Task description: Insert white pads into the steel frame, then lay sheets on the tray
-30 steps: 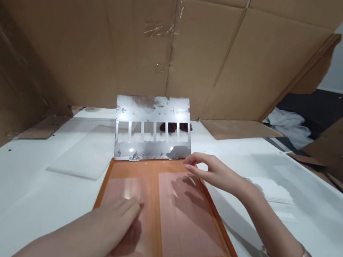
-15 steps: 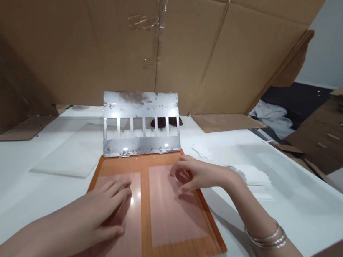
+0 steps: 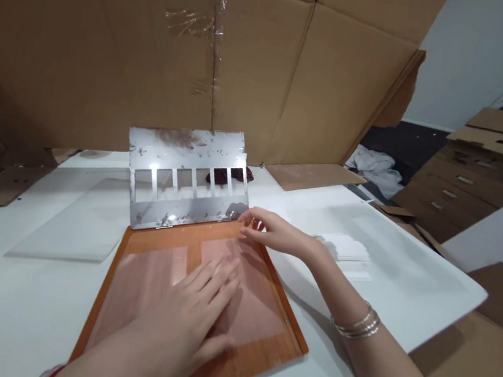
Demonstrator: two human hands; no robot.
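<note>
An orange-brown wooden board (image 3: 227, 376) lies on the white table, with two thin pinkish translucent sheets side by side on its face. My left hand (image 3: 199, 305) rests over the right sheet (image 3: 258, 313), fingers stretched out and nearly flat. The left sheet (image 3: 142, 279) is partly behind that forearm. Hinged at the board's far edge, a metal frame (image 3: 183, 210) with a row of rectangular slots stands tilted up, its surface marked with brownish smudges. My right hand (image 3: 267, 229) is at the board's far right corner beside the frame, fingers bent and thumb apart, with nothing visible in them.
White sheets (image 3: 348, 249) are stacked on the right of the table. A translucent flat sheet (image 3: 70, 226) lies at left. Dark red cloth (image 3: 218, 176) shows behind the frame. A tall cardboard wall (image 3: 257, 72) encloses the back; cardboard boxes (image 3: 477, 162) stand farther right.
My left hand has moved right, from the left sheet onto the right one. The right hand has gone from above the right sheet to the board's far corner. The camera view has shifted.
</note>
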